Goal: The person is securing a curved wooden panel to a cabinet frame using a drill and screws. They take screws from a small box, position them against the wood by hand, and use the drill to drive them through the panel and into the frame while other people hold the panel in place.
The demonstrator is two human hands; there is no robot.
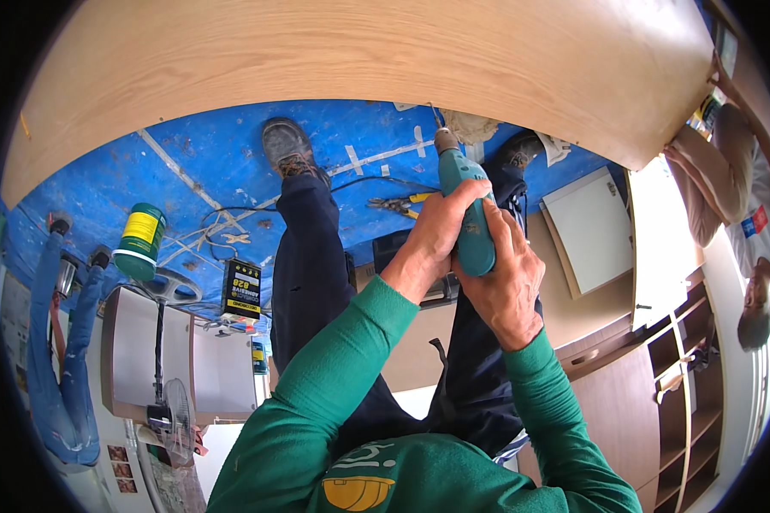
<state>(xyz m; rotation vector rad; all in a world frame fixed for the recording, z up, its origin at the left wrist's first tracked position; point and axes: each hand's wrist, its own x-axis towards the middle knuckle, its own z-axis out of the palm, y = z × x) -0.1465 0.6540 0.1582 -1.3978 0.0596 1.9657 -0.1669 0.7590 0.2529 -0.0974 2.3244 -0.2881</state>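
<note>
Both my hands are wrapped round a teal power drill [473, 224]. My left hand [441, 224] grips it from the left, with the thumb laid over the top of its body. My right hand [503, 286] closes on it from the right and nearer to me. Away from me points the drill, its thin bit [435, 113] meeting the near edge of a large light wood panel [359, 60]. Whether the bit has entered the wood I cannot tell. The drill's handle and trigger are hidden by my hands.
Blue sheeting [231, 162] with tape strips covers the floor. Yellow-handled pliers [395, 204] and a cable [351, 181] lie between my legs. To the left stand a green-and-yellow tub [141, 241], a black adhesive tin [241, 289] and a fan [178, 415]. Other people [68, 359] are at both sides; white boards [589, 229] lie right.
</note>
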